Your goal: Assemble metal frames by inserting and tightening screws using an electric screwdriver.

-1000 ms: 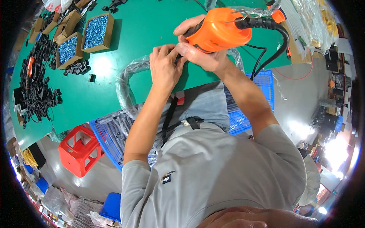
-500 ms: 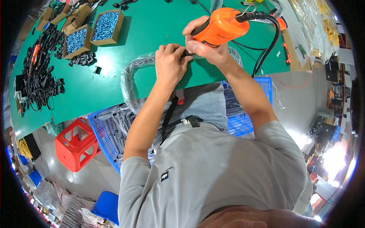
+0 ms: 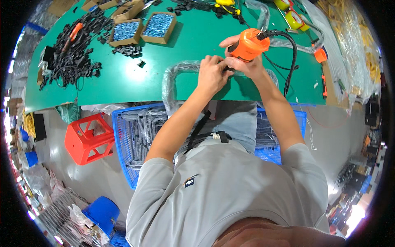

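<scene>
An orange corded electric screwdriver is gripped in my right hand, its cable looping from the top down to the right. Its tip is hidden among my fingers. Close beside it, my left hand has its fingers closed at a bent tube frame wrapped in clear plastic. A small dark piece shows between the two hands, mostly covered by the fingers. The frame curves left from my hands and down over the table's front edge; another bend of it appears just right of my right wrist.
Two cardboard boxes of blue screws stand at the back left, by a heap of black plastic parts. More wrapped tube and tape rolls lie back right. Blue crates and a red stool are below the green table.
The whole view has shifted, so the table and hands sit further right and lower. Both hands remain together at the frame, the screwdriver still in my right hand.
</scene>
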Available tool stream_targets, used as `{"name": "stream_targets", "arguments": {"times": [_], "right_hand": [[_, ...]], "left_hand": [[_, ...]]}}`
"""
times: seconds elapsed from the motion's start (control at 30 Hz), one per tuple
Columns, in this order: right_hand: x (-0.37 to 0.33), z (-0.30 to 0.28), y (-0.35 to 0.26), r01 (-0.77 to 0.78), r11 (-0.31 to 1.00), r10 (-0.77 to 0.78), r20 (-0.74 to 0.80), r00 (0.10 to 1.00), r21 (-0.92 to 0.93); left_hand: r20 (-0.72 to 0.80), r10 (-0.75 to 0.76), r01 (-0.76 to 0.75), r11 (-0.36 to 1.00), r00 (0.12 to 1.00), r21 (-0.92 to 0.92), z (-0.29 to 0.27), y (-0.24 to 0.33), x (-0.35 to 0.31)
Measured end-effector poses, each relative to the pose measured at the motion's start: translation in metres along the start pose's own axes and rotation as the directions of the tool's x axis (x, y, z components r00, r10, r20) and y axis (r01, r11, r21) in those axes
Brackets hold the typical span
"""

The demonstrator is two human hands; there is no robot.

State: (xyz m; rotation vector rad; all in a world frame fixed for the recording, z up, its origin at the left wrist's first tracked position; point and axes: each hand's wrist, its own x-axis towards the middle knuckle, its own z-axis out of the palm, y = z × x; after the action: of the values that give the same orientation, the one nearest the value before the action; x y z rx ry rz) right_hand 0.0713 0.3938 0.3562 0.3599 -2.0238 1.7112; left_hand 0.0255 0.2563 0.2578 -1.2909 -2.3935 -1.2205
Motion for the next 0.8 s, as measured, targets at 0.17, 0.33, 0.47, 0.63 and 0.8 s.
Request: {"name": "stream_targets", "arguments": {"times": [0.17, 0.33, 0.47, 0.63, 0.8], "right_hand": [[-0.002, -0.009, -0.017, -0.03, 0.999, 0.03, 0.015, 0.999, 0.026], [-0.03, -0.016, -0.069, 0.185, 0.904, -0.088, -0.258, 0.962, 0.384], [-0.075, -0.016, -0.067, 0.109, 0.966, -0.036, -0.297, 0.954, 0.233], [-0.102, -0.007, -0.055, -0.025, 0.964, 0.135, -0.406, 0.904, 0.263], [-0.107, 0.003, -0.056, -0.037, 0.95, 0.183, -0.452, 0.873, 0.311]], "left_hand": [[0.001, 0.003, -0.003, 1.0, 1.0, 0.001, -0.002, 0.002, 0.0], [-0.002, 0.007, -0.007, 0.996, 1.0, -0.085, -0.015, 0.002, 0.001], [-0.226, 0.023, -0.006, 0.997, 0.974, 0.078, -0.074, -0.023, 0.029], [-0.181, -0.259, 0.316, 0.777, 0.949, 0.545, -0.145, -0.119, 0.085], [0.096, -0.532, 0.358, 0.682, 0.841, 0.638, -0.146, -0.119, 0.119]]}}
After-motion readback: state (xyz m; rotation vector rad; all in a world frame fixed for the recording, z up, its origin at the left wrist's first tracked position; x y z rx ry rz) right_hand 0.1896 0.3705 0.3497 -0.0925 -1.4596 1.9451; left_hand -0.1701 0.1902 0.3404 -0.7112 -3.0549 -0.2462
